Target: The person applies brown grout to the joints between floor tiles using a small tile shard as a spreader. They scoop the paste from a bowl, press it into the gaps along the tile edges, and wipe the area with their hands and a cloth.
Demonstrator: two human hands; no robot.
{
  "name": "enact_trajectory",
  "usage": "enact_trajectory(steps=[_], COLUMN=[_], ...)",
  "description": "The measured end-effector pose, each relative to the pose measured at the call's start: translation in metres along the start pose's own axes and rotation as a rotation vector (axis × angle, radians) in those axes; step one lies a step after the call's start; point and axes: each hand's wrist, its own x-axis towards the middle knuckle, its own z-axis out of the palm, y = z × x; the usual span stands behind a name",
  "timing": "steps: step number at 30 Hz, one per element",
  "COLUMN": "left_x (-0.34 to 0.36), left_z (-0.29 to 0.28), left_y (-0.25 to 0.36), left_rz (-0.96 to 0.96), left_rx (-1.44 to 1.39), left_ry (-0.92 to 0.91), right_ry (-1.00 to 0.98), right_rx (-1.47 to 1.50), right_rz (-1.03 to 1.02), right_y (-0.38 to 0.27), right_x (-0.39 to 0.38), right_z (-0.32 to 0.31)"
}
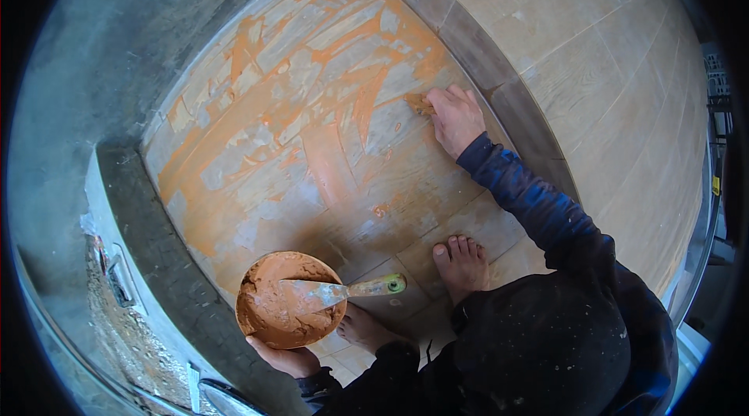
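Note:
My left hand (286,357) grips the lower rim of a round tub (243,300) filled with a wet orange-brown paste (269,318) that looks like grout. A putty knife (312,293) lies across the tub, its blade over the paste and its worn green-and-yellow handle jutting out to the right. Out at the far right of the smeared floor, my right hand (459,118) is closed on a small spreader (420,104) coated in the same orange paste. Its edge is down at the tiles; the fingers hide most of it. Orange streaks cover much of the wood-look tile floor (374,221).
A low tiled curb (499,77) runs along the right side, with a paler tiled floor (601,65) beyond it. Grey wall (117,73) rises at the left, above a dark ledge (156,237). My bare feet (462,264) stand on the tiles close to the tub.

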Motion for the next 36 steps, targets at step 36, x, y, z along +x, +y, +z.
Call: enact_trajectory(steps=[36], left_x=[0.233], left_z=[0.100], left_y=[-0.016], left_rz=[-0.012], left_rx=[0.123], left_ry=[-0.220], right_ry=[0.036], right_rx=[1.039], right_rz=[0.024], right_y=[0.087], right_x=[0.325], right_z=[-0.014])
